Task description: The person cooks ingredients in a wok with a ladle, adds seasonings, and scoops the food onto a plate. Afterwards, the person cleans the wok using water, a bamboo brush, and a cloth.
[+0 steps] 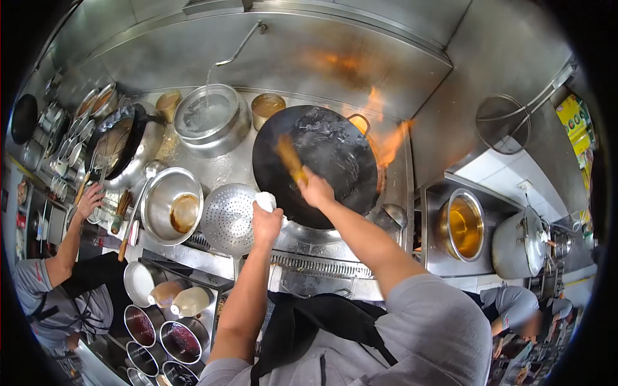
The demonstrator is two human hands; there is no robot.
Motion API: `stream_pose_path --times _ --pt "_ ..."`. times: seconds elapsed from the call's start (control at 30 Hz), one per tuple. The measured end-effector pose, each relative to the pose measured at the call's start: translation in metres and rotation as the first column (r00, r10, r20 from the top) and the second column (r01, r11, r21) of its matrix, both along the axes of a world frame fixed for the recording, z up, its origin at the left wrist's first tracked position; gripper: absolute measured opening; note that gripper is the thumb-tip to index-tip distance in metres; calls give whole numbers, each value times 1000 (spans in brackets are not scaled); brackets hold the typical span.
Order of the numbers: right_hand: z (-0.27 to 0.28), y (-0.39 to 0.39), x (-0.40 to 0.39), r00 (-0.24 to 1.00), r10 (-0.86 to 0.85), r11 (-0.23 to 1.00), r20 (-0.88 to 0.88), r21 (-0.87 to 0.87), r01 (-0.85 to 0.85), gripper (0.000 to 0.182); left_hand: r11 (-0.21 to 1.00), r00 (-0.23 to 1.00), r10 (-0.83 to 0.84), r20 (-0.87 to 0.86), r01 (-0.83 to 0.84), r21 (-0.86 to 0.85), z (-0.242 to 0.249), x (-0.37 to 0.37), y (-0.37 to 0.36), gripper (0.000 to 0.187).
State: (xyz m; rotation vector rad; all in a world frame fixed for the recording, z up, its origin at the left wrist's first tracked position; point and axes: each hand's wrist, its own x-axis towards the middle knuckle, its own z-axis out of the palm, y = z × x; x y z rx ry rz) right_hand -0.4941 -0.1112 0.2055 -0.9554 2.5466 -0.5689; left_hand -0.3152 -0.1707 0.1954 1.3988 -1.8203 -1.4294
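Note:
My right hand [315,188] is closed around a bamboo wok brush [291,159], its bristle end blurred by motion inside the black wok [341,193]. Water and light residue streak the wok's inner surface, and flames [389,145] rise along its right side. My left hand [266,225] grips a folded white cloth [265,201] at the wok's near left edge. Whether a wok handle lies under the cloth is hidden. Just left of that hand sits a perforated metal strainer [225,219].
A tap [237,55] runs into a water-filled pot [209,116]. Beside the strainer stand a steel bowl [161,219] and a ladle [154,168]. A pot of golden oil [466,225] is at right. At far left, a co-worker's hand [90,198] is near another wok [119,141].

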Motion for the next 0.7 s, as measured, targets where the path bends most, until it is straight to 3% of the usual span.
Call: stream_pose_path --times 0.03,0.13,0.17,0.2,0.23,0.3,0.37,0.4,0.43,0.47,0.5,0.57,0.63,0.7 --pt "-2 28 5 990 139 990 8 -24 -139 55 999 999 33 9 -33 -10 -1 2 3 64" --pt "61 127 -13 908 400 863 127 280 -420 57 1000 999 8 -48 -7 27 -18 2 -1 64" --pt "68 155 -38 893 449 782 45 464 -416 57 1000 999 2 -54 -2 9 -27 2 -5 63" --pt "80 168 -72 899 428 724 89 563 -400 58 999 998 -11 -55 13 30 -12 2 -4 59" --pt "99 170 -101 893 444 703 -76 647 -295 42 1000 999 -8 -46 9 26 -15 3 -8 59" --pt "96 137 -176 827 467 754 -314 630 -186 50 978 980 -97 -174 126 166 -22 1 -17 51" --pt "83 67 -175 861 304 910 -407 392 -136 47 975 982 -114 -153 140 173 -13 4 -22 44" --pt "14 27 -189 877 276 927 -393 348 -136 47 971 981 -132 -141 157 182 -5 5 -22 37" --pt "32 11 -126 919 176 967 -352 235 -96 46 970 982 -133 -135 157 185 3 7 -18 37" --pt "16 -4 -85 980 63 994 -186 100 -44 44 973 981 -111 -160 140 184 13 6 -13 37" --pt "8 -7 -45 994 59 998 -97 -21 -61 47 977 977 -83 -195 119 179 20 1 -14 37" --pt "-12 18 -3 991 131 989 21 -78 -129 55 991 987 -66 -149 82 104 -3 0 -10 39" --pt "21 75 -4 933 334 934 134 86 -347 58 1000 992 12 -125 -10 15 -21 -1 -13 41" --pt "56 136 -42 886 420 861 195 222 -457 53 1000 994 19 -110 -18 5 -14 0 -11 42"
